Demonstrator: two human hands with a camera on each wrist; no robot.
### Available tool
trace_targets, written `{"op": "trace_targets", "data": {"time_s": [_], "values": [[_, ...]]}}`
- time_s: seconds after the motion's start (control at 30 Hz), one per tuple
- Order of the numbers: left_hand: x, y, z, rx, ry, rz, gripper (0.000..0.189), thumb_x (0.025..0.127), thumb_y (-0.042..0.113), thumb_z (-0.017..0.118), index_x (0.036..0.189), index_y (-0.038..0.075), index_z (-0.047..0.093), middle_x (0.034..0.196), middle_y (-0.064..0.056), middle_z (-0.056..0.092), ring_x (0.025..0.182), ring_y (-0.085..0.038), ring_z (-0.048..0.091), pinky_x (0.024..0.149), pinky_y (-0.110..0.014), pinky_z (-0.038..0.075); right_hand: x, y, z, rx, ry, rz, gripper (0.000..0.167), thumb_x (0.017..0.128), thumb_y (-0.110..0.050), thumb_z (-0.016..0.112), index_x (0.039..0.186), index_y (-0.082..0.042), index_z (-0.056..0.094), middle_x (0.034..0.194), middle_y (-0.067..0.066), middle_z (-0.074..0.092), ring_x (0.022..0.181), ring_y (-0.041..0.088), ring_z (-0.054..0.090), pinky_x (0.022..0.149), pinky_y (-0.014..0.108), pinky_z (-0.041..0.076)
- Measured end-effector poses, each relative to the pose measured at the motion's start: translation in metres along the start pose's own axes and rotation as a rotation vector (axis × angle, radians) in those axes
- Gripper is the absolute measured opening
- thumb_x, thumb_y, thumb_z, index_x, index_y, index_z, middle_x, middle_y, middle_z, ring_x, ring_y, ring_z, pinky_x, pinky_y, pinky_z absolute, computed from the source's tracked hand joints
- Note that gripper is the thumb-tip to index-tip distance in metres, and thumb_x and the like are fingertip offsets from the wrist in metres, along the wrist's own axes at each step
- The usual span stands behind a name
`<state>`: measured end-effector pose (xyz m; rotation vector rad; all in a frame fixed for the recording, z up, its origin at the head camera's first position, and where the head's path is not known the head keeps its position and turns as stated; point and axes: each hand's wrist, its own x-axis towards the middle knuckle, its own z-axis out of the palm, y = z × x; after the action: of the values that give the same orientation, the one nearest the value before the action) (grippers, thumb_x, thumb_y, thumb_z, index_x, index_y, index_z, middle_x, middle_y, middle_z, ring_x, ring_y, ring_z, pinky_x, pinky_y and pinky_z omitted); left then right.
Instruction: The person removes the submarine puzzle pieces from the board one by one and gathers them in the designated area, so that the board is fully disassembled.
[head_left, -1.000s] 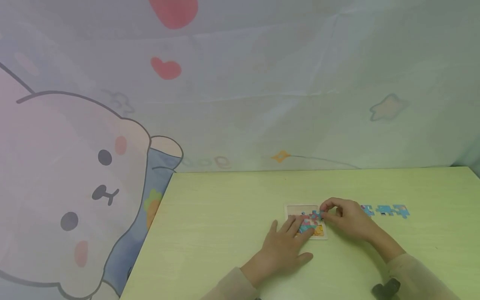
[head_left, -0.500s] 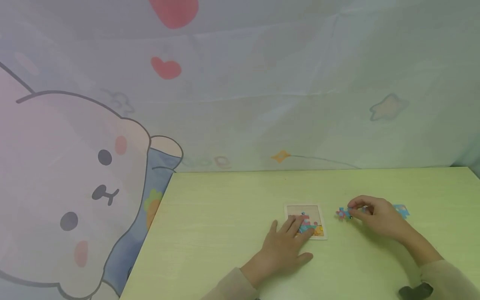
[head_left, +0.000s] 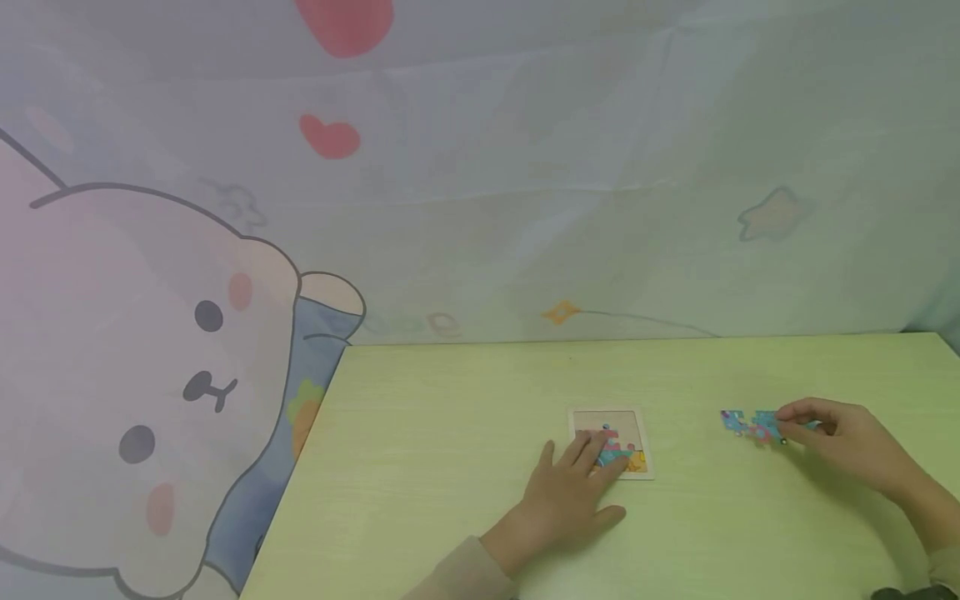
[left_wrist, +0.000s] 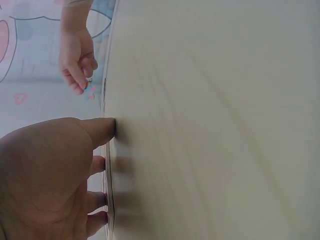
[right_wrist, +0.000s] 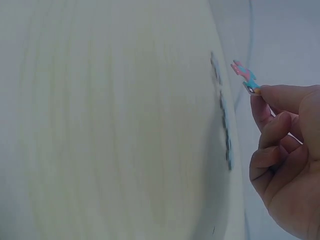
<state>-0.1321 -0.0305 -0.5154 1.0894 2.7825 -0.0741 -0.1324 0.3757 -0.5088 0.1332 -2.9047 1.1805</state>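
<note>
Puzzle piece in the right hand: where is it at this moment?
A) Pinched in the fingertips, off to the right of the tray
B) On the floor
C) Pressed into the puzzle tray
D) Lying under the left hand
A: the right hand pinches the puzzle piece well to the right of the puzzle tray, near the loose pieces, while the left hand rests on the tray.

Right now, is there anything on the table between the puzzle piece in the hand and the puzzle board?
Nothing visible does. The right hand pinches the puzzle piece, and only bare green table lies between it and the puzzle board, where the left hand rests.
</note>
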Motion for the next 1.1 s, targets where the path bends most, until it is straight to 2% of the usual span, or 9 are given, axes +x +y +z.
{"op": "trace_targets", "data": {"time_s": [0.17, 0.37, 0.47, 0.57, 0.6, 0.8, 1.03, 1.1], "values": [[0.0, 0.001, -0.001, -0.01, -0.005, -0.005, 0.065, 0.106, 0.064, 0.035, 0.166, 0.041, 0.021, 0.174, 0.002, 0.01, 0.159, -0.02, 0.012, 0.12, -0.057, 0.028, -0.007, 0.021, -0.009, -0.043, 0.001, 0.052, 0.035, 0.102, -0.033, 0.069, 0.124, -0.006, 0.071, 0.116, 0.016, 0.071, 0.08, 0.005, 0.064, 0.063, 0.026, 0.049], [-0.001, 0.001, -0.001, -0.013, -0.004, -0.002, 0.065, 0.107, 0.063, 0.035, 0.166, 0.04, 0.021, 0.174, 0.002, 0.01, 0.159, -0.02, 0.012, 0.12, -0.058, 0.027, -0.014, 0.04, -0.018, -0.079, -0.005, 0.123, 0.042, 0.102, -0.037, 0.068, 0.125, -0.002, 0.07, 0.114, 0.017, 0.072, 0.082, -0.003, 0.058, 0.063, 0.026, 0.05], [-0.002, 0.001, -0.002, -0.008, -0.002, 0.002, 0.065, 0.107, 0.062, 0.035, 0.166, 0.039, 0.022, 0.174, 0.001, 0.01, 0.159, -0.021, 0.012, 0.119, -0.058, 0.028, -0.015, 0.044, -0.023, -0.083, -0.039, 0.182, 0.05, 0.103, -0.041, 0.066, 0.128, 0.002, 0.066, 0.116, 0.022, 0.07, 0.088, 0.01, 0.061, 0.064, 0.029, 0.05], [-0.002, 0.0, -0.001, -0.001, -0.001, 0.005, 0.065, 0.107, 0.062, 0.035, 0.166, 0.039, 0.021, 0.174, 0.001, 0.01, 0.159, -0.021, 0.012, 0.119, -0.058, 0.028, -0.014, 0.046, -0.025, -0.099, -0.062, 0.201, 0.048, 0.104, -0.038, 0.064, 0.127, 0.004, 0.066, 0.117, 0.024, 0.069, 0.092, 0.019, 0.061, 0.066, 0.031, 0.049], [-0.002, 0.0, -0.001, 0.002, -0.002, 0.006, 0.065, 0.107, 0.062, 0.034, 0.166, 0.039, 0.021, 0.174, 0.001, 0.01, 0.159, -0.021, 0.012, 0.119, -0.058, 0.028, -0.014, 0.047, -0.026, -0.104, -0.065, 0.202, 0.047, 0.105, -0.037, 0.064, 0.126, 0.005, 0.066, 0.116, 0.024, 0.07, 0.093, 0.019, 0.061, 0.066, 0.031, 0.049], [-0.001, 0.0, 0.0, 0.006, -0.004, 0.006, 0.065, 0.107, 0.063, 0.033, 0.166, 0.039, 0.02, 0.174, 0.001, 0.009, 0.159, -0.021, 0.011, 0.119, -0.058, 0.028, -0.013, 0.049, -0.028, -0.113, -0.1, 0.177, 0.041, 0.104, -0.035, 0.065, 0.124, 0.0, 0.071, 0.114, 0.015, 0.072, 0.085, 0.001, 0.056, 0.065, 0.027, 0.048], [0.001, 0.0, 0.002, 0.017, -0.007, -0.001, 0.065, 0.107, 0.064, 0.031, 0.166, 0.04, 0.018, 0.174, 0.001, 0.008, 0.159, -0.02, 0.01, 0.12, -0.057, 0.027, -0.012, 0.048, -0.028, -0.126, -0.12, 0.151, 0.038, 0.104, -0.033, 0.066, 0.123, -0.001, 0.071, 0.113, 0.015, 0.073, 0.084, -0.003, 0.057, 0.065, 0.027, 0.049], [0.001, 0.0, 0.003, 0.018, -0.007, -0.003, 0.065, 0.107, 0.064, 0.031, 0.166, 0.041, 0.018, 0.174, 0.001, 0.007, 0.159, -0.02, 0.01, 0.12, -0.057, 0.027, -0.011, 0.048, -0.029, -0.133, -0.118, 0.151, 0.038, 0.103, -0.034, 0.066, 0.123, -0.001, 0.072, 0.114, 0.016, 0.073, 0.086, 0.0, 0.058, 0.065, 0.027, 0.049]]}}
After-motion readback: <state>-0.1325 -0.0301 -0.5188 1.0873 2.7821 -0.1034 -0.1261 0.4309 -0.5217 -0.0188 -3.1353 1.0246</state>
